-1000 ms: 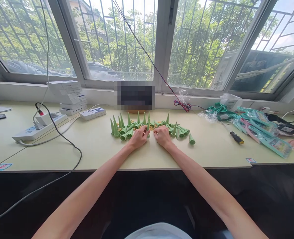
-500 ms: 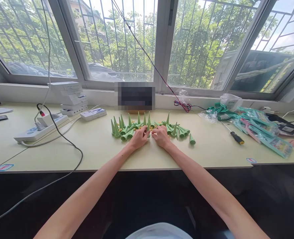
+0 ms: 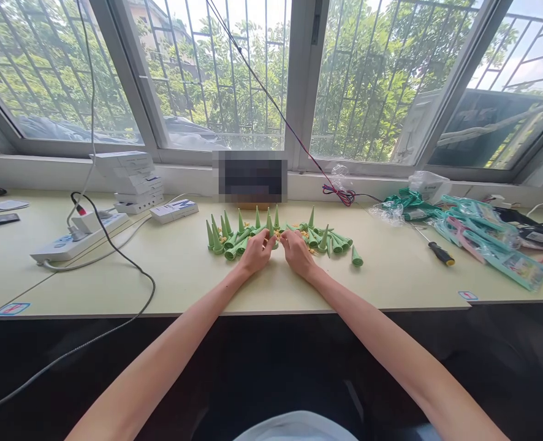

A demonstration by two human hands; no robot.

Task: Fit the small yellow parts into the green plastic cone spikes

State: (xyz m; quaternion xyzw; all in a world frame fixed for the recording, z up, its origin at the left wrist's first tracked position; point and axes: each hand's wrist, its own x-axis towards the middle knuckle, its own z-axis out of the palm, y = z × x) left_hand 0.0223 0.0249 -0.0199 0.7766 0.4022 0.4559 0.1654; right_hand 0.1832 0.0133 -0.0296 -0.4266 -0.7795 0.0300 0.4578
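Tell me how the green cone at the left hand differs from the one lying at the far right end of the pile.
The cone at the left hand, the held cone, points upward, while the end cone lies on its side, wide end toward the camera. The hand partly covers the held cone; nothing covers the end cone. The held cone sits mid-pile, the end cone at its edge. Both are green and tapered.
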